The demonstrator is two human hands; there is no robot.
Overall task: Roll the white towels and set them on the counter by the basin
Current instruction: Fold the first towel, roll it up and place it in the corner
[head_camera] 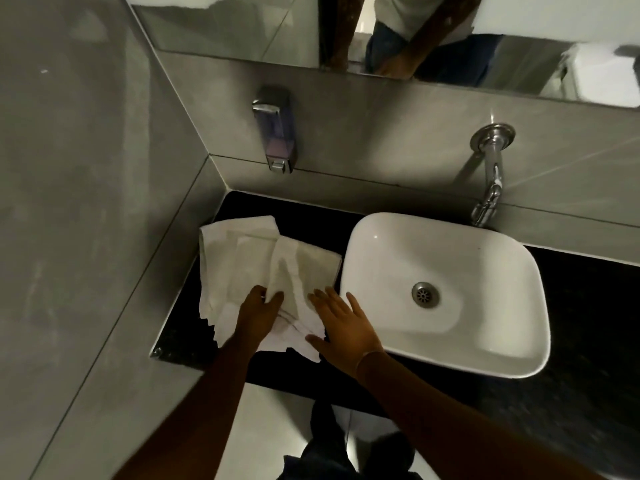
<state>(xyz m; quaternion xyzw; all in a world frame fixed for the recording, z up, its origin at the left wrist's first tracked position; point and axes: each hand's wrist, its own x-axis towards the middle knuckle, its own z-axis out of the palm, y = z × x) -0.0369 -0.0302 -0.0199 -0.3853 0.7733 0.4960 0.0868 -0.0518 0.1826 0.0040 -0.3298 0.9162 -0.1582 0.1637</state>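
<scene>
Left hand (pixel 258 311) pinches towels (pixel 263 265), right hand (pixel 341 327) flat open at 3 o'clock; loose edges could slide off counter (pixel 311 220).

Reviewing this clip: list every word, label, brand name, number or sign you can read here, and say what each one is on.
None: no readable text anywhere in this view.
Soap dispenser: no label or brand that can be made out.
Tap, basin and towels: plain, no markings.
Mirror: reflections only, with no lettering to be read.
</scene>
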